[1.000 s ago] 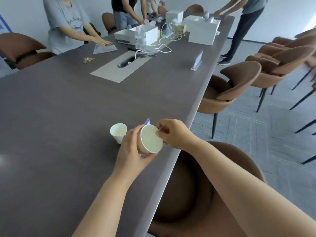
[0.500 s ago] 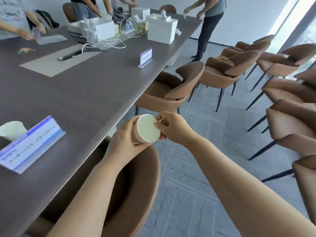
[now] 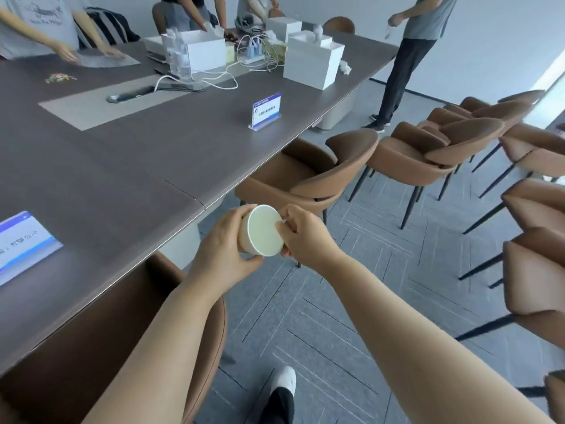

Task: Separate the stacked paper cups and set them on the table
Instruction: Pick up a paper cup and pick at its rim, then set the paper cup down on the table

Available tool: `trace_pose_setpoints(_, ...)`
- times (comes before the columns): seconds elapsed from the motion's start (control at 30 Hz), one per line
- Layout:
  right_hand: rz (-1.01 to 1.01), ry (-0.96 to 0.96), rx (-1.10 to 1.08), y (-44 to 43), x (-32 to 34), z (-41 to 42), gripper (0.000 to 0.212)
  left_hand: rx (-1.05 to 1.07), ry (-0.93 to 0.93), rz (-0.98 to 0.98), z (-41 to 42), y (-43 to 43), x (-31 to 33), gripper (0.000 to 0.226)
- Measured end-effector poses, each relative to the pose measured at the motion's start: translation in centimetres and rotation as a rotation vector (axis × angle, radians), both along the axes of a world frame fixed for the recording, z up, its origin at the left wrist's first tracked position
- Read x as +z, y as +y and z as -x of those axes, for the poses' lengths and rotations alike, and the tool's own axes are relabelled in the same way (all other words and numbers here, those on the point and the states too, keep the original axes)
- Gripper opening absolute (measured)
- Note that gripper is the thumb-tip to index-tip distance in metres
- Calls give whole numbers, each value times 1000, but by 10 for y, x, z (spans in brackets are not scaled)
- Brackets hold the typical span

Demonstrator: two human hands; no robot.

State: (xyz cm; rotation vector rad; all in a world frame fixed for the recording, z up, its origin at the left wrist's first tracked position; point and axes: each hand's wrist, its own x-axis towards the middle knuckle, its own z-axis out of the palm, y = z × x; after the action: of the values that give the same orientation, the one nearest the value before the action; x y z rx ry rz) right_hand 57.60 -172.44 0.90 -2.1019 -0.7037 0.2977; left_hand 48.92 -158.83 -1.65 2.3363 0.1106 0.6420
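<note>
Viewed from head height, looking down along two bare forearms. Held between both hands, off the worktop and over the carpeted floor [image 3: 321, 325]: stacked paper cups [image 3: 263, 230], white, tipped on their side with the open mouth facing the camera; number of cups in the stack impossible to tell. Left hand [image 3: 224, 250] wrapped around the outer wall of the stack from the left, grip closed on it, thumb underneath near the rim. Right hand [image 3: 301, 237] at the right edge of the rim, fingertips [image 3: 282, 220] pinched on the lip, grip closed there. Just left of the hands and slightly farther away, the long edge of a dark grey worktop [image 3: 171, 166], running diagonally from lower left to upper right, its corner seam near the cups. Wide bare surface on the near half of the worktop, with a blue and white name card [image 3: 23, 244] at the far left edge of view and a second name card stand [image 3: 265, 111] standing near the edge farther along. Directly below the left forearm, a brown chair [image 3: 101, 341] tucked against the worktop edge. Another brown chair [image 3: 318, 175] just beyond the hands, more chairs in a row at right, with open floor between. White boxes [image 3: 312, 61], cables and other people at the far end, well apart. A white-toed shoe [image 3: 282, 390] on the floor at the bottom.
</note>
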Motion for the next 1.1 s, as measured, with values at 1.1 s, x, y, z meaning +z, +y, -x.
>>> trace_pose_setpoints(1.1, 236, -17, 350, 363, 1, -661, 8, 623, 210, 1, -486, 295, -7, 43)
